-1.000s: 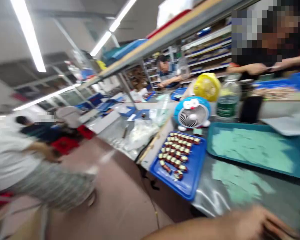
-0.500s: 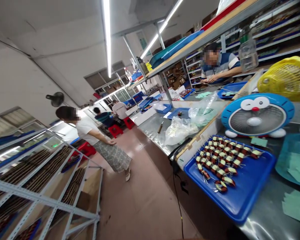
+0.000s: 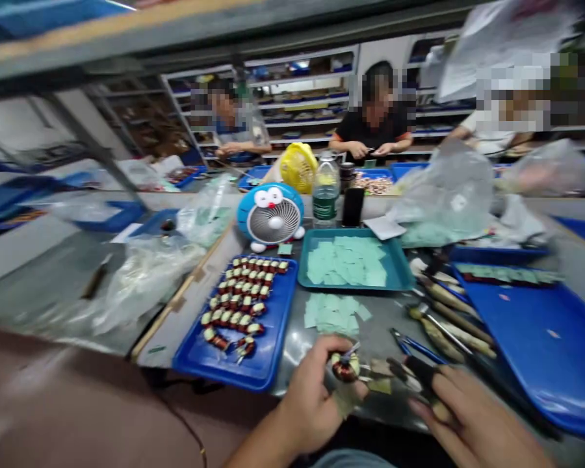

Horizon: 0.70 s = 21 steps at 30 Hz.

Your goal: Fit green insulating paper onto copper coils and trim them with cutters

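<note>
My left hand [image 3: 312, 400] is closed around a copper-wound ring coil [image 3: 345, 369] with pale yellow pieces and wire ends, above the front of the metal bench. To its right, my right hand [image 3: 472, 409] grips a dark hand tool [image 3: 419, 376]; blur hides its exact kind. The tool's end points toward the coil, and I cannot tell whether anything touches. Left of my hands, a blue tray [image 3: 268, 361] bears rows of similar coils [image 3: 238, 302]. Loose green paper pieces [image 3: 334, 313] lie just beyond my left hand.
A teal tray [image 3: 404, 276] of green papers stands behind, near a blue cartoon fan [image 3: 273, 218] and a bottle [image 3: 325, 195]. Pliers [image 3: 416, 344] and other tools lie right, beside another blue tray [image 3: 560, 364]. Co-workers [image 3: 375, 123] sit opposite.
The view has swung right and down from the aisle to the bench. Both my hands, with the coil and the dark tool, have come into view.
</note>
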### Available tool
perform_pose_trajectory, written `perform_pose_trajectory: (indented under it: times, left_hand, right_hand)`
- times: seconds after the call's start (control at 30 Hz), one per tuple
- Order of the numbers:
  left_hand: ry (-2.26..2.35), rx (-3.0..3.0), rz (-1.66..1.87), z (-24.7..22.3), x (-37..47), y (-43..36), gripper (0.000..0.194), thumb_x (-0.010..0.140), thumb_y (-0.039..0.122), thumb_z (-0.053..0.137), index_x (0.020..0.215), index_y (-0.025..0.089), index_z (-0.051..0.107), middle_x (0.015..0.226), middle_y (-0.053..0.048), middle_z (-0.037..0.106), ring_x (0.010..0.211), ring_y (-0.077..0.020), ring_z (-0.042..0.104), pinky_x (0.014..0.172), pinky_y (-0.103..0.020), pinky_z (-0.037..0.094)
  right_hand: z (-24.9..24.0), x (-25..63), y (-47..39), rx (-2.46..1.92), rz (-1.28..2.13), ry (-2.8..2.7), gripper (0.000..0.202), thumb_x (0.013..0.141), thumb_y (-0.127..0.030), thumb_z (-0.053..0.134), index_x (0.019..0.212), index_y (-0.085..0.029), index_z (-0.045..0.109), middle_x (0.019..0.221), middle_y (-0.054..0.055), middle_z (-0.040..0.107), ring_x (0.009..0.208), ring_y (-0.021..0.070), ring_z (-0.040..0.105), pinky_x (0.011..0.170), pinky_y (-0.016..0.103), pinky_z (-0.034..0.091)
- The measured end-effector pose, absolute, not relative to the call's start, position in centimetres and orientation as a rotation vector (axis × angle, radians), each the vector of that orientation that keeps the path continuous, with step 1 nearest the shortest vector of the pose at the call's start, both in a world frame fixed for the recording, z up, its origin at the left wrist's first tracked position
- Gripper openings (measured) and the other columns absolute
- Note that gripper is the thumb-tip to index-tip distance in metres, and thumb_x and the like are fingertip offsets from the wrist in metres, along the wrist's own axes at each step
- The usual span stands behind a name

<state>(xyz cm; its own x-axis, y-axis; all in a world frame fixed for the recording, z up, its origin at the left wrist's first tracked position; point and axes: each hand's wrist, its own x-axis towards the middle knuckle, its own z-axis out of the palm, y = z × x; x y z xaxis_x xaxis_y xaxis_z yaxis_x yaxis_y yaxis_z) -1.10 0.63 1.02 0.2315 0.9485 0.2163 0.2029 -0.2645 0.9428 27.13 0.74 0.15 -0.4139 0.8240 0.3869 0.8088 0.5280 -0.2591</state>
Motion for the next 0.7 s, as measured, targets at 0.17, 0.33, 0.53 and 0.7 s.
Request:
perform_pose_trajectory:
  times: [0.17, 0.33, 0.53, 0.7]
  left_hand:
    - [1.089, 1.846, 1.1, 1.1, -0.6, 1.3, 0.04, 0.092, 0.024, 0.068, 0.128, 0.024, 0.05, 0.122, -0.011, 0.06, 0.114, -0.0246, 0.061, 0.098, -0.038, 0.048]
    - [1.081, 2.04, 1.052, 1.4, -0.5, 1.6, 0.044, 0.092, 0.02, 0.067, 0.132, 0.026, 0.05, 0.126, -0.011, 0.063, 0.124, -0.0273, 0.057, 0.103, -0.043, 0.048]
    - [1.099, 2.102, 1.067, 1.5, -0.3, 1.3, 0.041, 0.091, 0.014, 0.065, 0.129, 0.024, 0.052, 0.126, -0.013, 0.061, 0.124, -0.0274, 0.058, 0.102, -0.042, 0.05]
    - [1.079, 2.023, 1.04, 2.2, -0.3, 1.1, 0.037, 0.09, 0.019, 0.068, 0.126, 0.022, 0.056, 0.12, -0.012, 0.061, 0.113, -0.025, 0.061, 0.097, -0.038, 0.05]
  right_hand:
    - [1.7, 26.1, 0.8, -1.354, -0.068, -2.391, 0.025, 0.1, -0.031, 0.047, 0.086, -0.015, 0.059, 0.094, 0.003, 0.057, 0.081, 0.0056, 0.049, 0.07, 0.017, 0.039]
    - [1.3, 25.9, 0.7, -1.376, -0.06, -2.364, 0.023, 0.1, -0.023, 0.042, 0.108, -0.02, 0.063, 0.111, 0.001, 0.057, 0.093, 0.0093, 0.046, 0.083, 0.022, 0.036]
    - [0.6, 26.6, 0.5, -1.384, -0.069, -2.379, 0.022, 0.098, -0.017, 0.041, 0.101, -0.015, 0.063, 0.118, 0.001, 0.057, 0.1, 0.0109, 0.045, 0.088, 0.025, 0.032]
    - [0.3, 26.7, 0.6, -1.356, -0.074, -2.396, 0.022, 0.098, -0.018, 0.042, 0.091, -0.012, 0.062, 0.123, 0.001, 0.056, 0.101, 0.0113, 0.044, 0.089, 0.026, 0.031]
